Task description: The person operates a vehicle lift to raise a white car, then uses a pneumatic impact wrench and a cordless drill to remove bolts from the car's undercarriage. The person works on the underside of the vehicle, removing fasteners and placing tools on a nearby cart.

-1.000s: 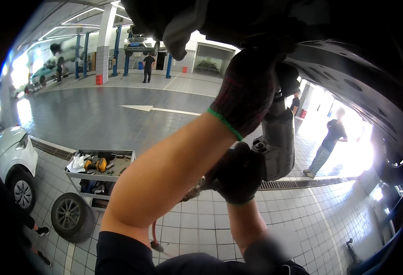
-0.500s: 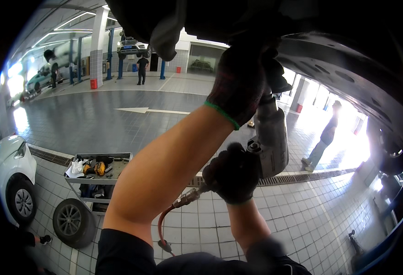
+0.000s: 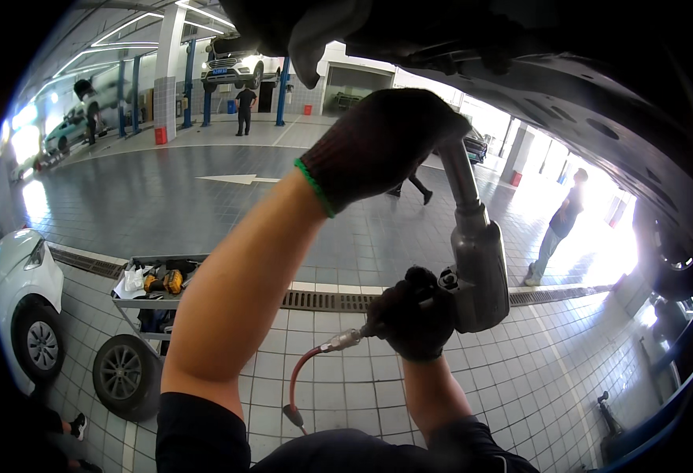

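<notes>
My left hand [image 3: 382, 146], in a dark glove with a green cuff, is closed at the upper end of a long silver socket [image 3: 460, 169], its fingertips hidden. The socket is fitted on an air impact wrench [image 3: 476, 276], held upright. My gloved right hand [image 3: 413, 315] grips the wrench's handle below. A red air hose [image 3: 305, 359] hangs from a metal coupling [image 3: 338, 340] at the handle. The dark underside of a raised car [image 3: 567, 102] is overhead, above both hands.
A tool trolley [image 3: 145, 300], loose wheel [image 3: 118, 378] and white car [image 3: 23, 268] are at left. People stand at right [image 3: 559, 229] and far back [image 3: 244, 110]; another walks behind my hands [image 3: 421, 189]. Lifts [image 3: 282, 94] hold cars. A floor drain [image 3: 323, 301] crosses ahead.
My left hand has come down and leftward out from the car's underside, uncovering the long socket. The wrench has shifted slightly down and right. A walking person has appeared behind my hands.
</notes>
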`<state>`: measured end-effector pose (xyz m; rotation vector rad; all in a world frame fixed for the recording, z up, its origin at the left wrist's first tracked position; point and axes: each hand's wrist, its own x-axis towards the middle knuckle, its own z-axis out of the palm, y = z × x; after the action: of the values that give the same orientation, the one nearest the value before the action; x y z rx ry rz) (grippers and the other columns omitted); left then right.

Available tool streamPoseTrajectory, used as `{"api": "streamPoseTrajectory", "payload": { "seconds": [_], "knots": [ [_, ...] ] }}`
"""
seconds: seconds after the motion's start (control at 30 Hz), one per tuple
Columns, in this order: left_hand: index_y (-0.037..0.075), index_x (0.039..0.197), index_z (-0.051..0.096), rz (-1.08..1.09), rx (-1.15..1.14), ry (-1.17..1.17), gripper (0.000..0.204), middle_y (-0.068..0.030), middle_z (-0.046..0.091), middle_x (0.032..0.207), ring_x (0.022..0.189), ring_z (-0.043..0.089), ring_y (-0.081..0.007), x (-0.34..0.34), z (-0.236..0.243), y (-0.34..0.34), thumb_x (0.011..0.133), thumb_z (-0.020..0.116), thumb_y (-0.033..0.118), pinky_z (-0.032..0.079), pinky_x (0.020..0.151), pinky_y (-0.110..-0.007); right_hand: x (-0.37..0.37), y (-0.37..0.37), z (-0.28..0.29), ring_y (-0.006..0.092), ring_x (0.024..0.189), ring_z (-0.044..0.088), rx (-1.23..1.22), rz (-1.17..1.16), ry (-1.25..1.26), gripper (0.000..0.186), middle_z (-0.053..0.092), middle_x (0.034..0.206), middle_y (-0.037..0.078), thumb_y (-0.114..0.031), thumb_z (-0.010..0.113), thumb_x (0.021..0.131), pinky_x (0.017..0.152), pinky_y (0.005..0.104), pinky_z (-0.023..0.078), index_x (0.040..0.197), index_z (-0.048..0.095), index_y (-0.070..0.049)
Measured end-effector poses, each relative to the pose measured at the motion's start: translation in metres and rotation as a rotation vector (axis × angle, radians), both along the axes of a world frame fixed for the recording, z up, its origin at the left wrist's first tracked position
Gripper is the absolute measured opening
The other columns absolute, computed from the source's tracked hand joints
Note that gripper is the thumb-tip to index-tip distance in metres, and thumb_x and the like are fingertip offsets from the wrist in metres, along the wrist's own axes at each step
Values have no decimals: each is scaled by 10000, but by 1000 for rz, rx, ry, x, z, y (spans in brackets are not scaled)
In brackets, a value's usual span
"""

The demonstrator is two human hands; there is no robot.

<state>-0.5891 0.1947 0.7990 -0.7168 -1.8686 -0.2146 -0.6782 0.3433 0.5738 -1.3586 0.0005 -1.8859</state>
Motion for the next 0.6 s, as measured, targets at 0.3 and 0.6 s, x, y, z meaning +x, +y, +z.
{"api": "streamPoseTrajectory", "payload": {
  "seconds": [0.3,0.6],
  "knots": [
    [89,1201,746,-108,256,-654,220,-58,767,937,809,733,-102,27,11,-16,1040,686,227,623,675,-270,-7,20,-34,280,662,617,103,-79,-40,588,588,776,135,-415,495,1089,686,534,565,1494,519,10],
    [47,1164,664,-353,453,-541,248,-77,734,1005,938,736,-147,28,-5,-33,1065,634,272,626,753,-310,19,28,3,351,575,617,98,-144,-118,392,603,687,198,-391,571,948,610,518,542,981,568,0]
  ]
}}
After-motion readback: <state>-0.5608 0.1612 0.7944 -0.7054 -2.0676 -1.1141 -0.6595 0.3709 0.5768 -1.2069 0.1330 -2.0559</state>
